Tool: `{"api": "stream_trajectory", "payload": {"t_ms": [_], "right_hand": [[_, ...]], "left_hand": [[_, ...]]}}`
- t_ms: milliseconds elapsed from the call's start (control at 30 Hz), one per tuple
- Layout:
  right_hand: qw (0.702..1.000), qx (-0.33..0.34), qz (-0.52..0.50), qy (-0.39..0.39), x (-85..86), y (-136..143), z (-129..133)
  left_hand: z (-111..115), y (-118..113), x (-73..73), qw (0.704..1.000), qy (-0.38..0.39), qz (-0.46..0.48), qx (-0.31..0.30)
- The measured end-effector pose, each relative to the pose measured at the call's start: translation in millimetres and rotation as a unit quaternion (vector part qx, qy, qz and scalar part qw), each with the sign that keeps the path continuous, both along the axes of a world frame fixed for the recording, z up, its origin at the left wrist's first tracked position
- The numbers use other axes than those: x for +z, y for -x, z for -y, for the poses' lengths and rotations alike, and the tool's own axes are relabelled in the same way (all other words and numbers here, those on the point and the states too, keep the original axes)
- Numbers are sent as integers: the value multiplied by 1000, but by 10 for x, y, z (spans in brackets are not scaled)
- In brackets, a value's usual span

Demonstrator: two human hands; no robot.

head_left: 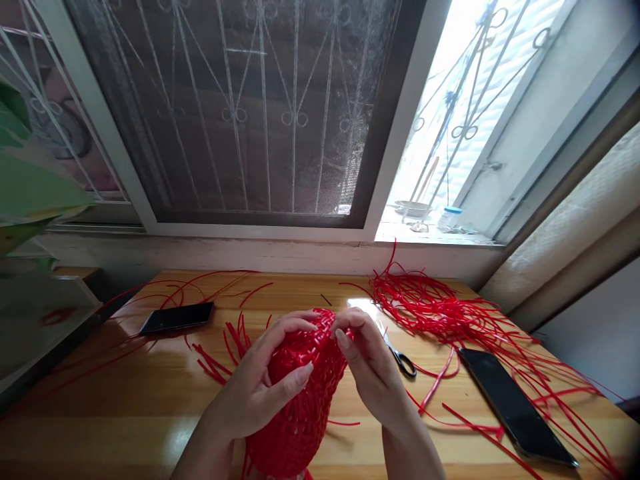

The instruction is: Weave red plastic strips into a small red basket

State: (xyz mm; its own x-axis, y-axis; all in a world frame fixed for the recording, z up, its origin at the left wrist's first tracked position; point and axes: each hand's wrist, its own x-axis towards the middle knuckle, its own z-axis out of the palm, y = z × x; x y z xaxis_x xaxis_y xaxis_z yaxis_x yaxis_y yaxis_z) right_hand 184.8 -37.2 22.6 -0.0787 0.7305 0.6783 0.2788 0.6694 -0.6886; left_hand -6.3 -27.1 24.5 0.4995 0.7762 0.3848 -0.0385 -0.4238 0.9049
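A red woven basket [295, 433], made of glossy plastic strands, stands in front of me on the wooden table. My left hand [270, 380] wraps its left side, thumb and fingers pressed on the weave. At the upper right edge, my right hand [367, 360] pinches with thumb and forefinger; the strand between the fingertips is mostly hidden. Loose red strand ends [213, 363] stick out to the left of the basket. Just right of my right hand lies a pair of scissors [404, 363] with black handles.
A big tangle of red strands [425, 303] covers the table's back right. A dark phone [177, 318] lies at left, and a larger black device [515, 407] at right among strands. Behind the table [150, 413] is a window [260, 230] with a screen. Green leaves hang at left.
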Motion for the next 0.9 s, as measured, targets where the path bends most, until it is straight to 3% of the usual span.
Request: {"api": "stream_trajectory", "payload": {"t_ms": [100,200,300,400,467,533,633,700,800,900], "right_hand": [[997,-61,-22,44,-76,-6,-89],[981,-74,-60,169,-156,-45,-216],[957,-20,-94,274,-231,-68,-334],[931,79,-143,327,-311,-39,-408],[915,134,-183,334,-366,-1,-434],[910,155,-211,322,-409,36,-449],[921,135,-224,289,-425,75,-462],[933,104,-218,268,-403,89,-458],[950,63,-208,226,-348,76,-421],[959,71,-220,165,-279,-2,-358]], "left_hand": [[0,36,-12,1000,17,15,-14],[-46,56,-36,1000,-11,11,19],[-130,65,-75,994,-54,9,99],[-225,86,-131,980,-91,15,175],[-281,117,-170,973,-94,35,207],[-319,164,-199,976,-85,59,193],[-334,233,-203,986,-108,57,115],[-319,246,-179,986,-134,22,99],[-283,188,-133,982,-135,17,133],[-270,82,-117,972,-97,123,177]]}}
